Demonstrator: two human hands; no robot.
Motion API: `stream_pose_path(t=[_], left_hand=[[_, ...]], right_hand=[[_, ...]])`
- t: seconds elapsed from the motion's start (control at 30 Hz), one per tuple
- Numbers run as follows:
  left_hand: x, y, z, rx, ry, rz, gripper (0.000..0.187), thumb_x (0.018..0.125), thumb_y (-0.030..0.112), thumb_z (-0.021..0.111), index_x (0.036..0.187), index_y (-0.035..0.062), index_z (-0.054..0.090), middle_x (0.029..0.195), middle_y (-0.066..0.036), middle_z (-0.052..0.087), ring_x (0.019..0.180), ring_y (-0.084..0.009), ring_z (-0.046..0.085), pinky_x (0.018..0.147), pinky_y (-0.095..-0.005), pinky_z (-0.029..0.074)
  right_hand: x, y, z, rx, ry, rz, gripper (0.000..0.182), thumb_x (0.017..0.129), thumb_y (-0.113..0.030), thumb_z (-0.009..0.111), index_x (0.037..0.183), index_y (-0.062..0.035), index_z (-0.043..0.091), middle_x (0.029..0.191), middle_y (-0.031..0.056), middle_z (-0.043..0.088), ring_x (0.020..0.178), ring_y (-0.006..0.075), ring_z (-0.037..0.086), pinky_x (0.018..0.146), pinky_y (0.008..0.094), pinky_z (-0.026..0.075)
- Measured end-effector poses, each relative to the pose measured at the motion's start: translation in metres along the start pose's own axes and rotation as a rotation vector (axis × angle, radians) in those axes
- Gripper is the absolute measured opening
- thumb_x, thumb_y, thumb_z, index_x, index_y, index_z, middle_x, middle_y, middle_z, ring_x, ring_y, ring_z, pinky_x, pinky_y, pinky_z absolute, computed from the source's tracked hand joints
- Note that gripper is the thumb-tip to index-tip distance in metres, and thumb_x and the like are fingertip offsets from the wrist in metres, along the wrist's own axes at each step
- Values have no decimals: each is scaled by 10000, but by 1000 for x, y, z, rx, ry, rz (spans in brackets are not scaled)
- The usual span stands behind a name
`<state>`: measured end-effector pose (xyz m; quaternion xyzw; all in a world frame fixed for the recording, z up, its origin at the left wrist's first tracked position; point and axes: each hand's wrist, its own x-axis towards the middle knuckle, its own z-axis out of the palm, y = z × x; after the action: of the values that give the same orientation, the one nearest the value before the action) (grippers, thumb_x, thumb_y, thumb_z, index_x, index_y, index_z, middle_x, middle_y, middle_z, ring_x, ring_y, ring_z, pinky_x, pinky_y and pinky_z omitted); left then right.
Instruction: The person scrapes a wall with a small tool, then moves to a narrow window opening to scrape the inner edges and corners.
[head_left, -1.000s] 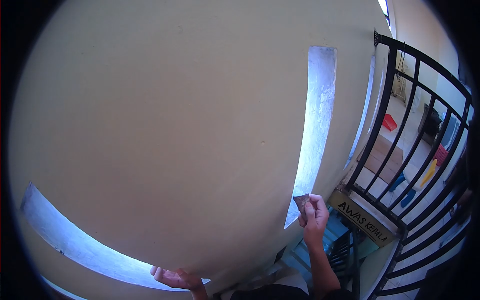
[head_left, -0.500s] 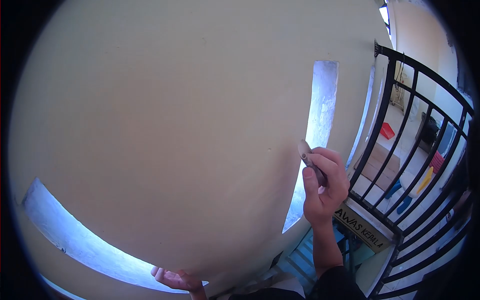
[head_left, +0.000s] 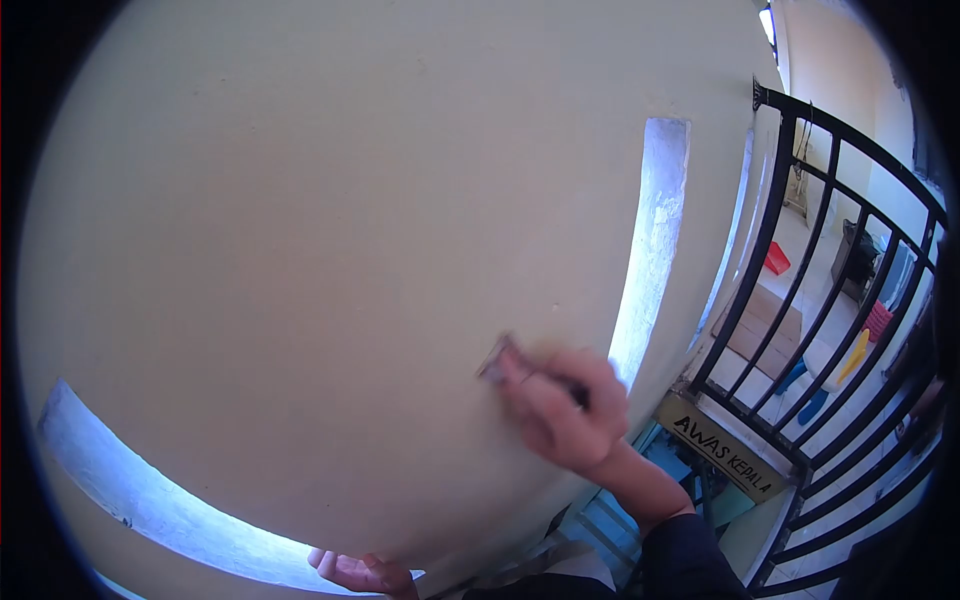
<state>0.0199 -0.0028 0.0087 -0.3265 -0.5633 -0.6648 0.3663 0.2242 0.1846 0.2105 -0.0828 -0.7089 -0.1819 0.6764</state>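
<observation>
My right hand [head_left: 570, 405] is closed round a small scraper [head_left: 494, 362], its flat blade against or very close to the cream wall [head_left: 330, 250]. Motion blurs both the hand and the tool, and the fingers hide most of the handle. Low in the view, my left hand [head_left: 360, 573] lies by the edge of the long bright slot [head_left: 200, 520] in the wall. Its fingers are loosely bent and apart, with nothing visible in them.
A tall narrow slot [head_left: 655, 230] cuts the wall on the right. Beyond it runs a black metal railing [head_left: 770, 230], with a sign [head_left: 720, 450] reading "AWAS KEPALA" below. Blue steps [head_left: 600, 525] show underneath. Through the bars are cardboard [head_left: 765, 325] and a red dustpan-like object [head_left: 777, 259].
My right hand has swung left and down with the scraper, from beside the tall slot onto the plain wall. My left hand has barely shifted. The view has tilted slightly.
</observation>
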Motion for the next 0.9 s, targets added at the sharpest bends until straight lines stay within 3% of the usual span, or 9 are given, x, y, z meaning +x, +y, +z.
stream_pose_path(t=[0.1, 0.2, 0.3, 0.33, 0.43, 0.53, 0.63, 0.77, 0.9], left_hand=[[-3, -3, -2, 24, 12, -12, 352, 963, 372, 562, 1077, 48, 485, 1045, -85, 461, 978, -212, 508, 867, -427, 441], [3, 8, 3, 17, 11, -1, 346, 961, 368, 557, 1076, 50, 487, 1038, -85, 465, 968, -206, 508, 850, -415, 449], [4, 7, 1, 13, -5, 3, 342, 956, 364, 551, 1076, 49, 488, 1033, -87, 468, 966, -203, 508, 844, -408, 453], [1, 3, 1, 35, -1, 0, 343, 955, 364, 549, 1077, 49, 487, 1030, -88, 469, 966, -202, 508, 848, -408, 451], [-2, -1, -2, 64, 8, -23, 341, 956, 362, 544, 1080, 50, 486, 1026, -90, 474, 968, -203, 508, 857, -410, 449], [-1, 3, 5, 38, 27, -17, 345, 956, 367, 542, 1080, 50, 485, 1027, -90, 478, 970, -201, 508, 857, -406, 450], [1, 0, 2, 89, 7, 20, 348, 958, 371, 538, 1083, 51, 481, 1032, -91, 480, 975, -202, 509, 857, -404, 453], [0, -1, -1, 152, 3, 41, 351, 960, 376, 533, 1089, 54, 476, 1040, -92, 482, 981, -204, 509, 857, -400, 456], [-1, -2, 0, 187, -12, 67, 355, 963, 381, 528, 1094, 56, 471, 1047, -94, 484, 987, -206, 509, 857, -397, 460]], right_hand=[[18, 23, -7, -68, 116, 499, 215, 842, -1, 725, 1054, 27, 704, 914, 80, 565, 598, 144, 529, 524, 244, 432], [1, -16, 0, 74, -58, 10, 257, 767, 18, 770, 1019, -20, 744, 872, 83, 604, 605, 158, 569, 509, 267, 467], [-9, -10, -1, 139, -106, -114, 264, 741, 22, 779, 1000, -24, 755, 854, 82, 608, 624, 170, 588, 520, 280, 479], [5, 1, -9, -31, -22, 1, 227, 758, 4, 765, 984, 12, 745, 794, 75, 619, 609, 171, 604, 553, 260, 525], [8, 37, -15, -182, 118, 472, 199, 842, 3, 716, 1041, 10, 727, 815, 74, 573, 615, 143, 538, 539, 252, 435], [-3, -4, -9, 52, -32, 75, 156, 835, 32, 717, 991, 33, 731, 798, 81, 607, 618, 171, 618, 530, 303, 512], [-13, 11, -13, -33, -37, 10, 251, 787, 20, 756, 1034, -16, 739, 828, 85, 613, 659, 153, 595, 558, 294, 489], [-6, 28, -15, -42, 30, 227, 229, 785, 5, 778, 1009, -2, 735, 828, 81, 614, 631, 163, 594, 521, 286, 475], [-11, 28, -17, 6, -35, 61, 255, 754, 9, 802, 1001, -21, 749, 825, 65, 619, 627, 184, 611, 551, 296, 502]])
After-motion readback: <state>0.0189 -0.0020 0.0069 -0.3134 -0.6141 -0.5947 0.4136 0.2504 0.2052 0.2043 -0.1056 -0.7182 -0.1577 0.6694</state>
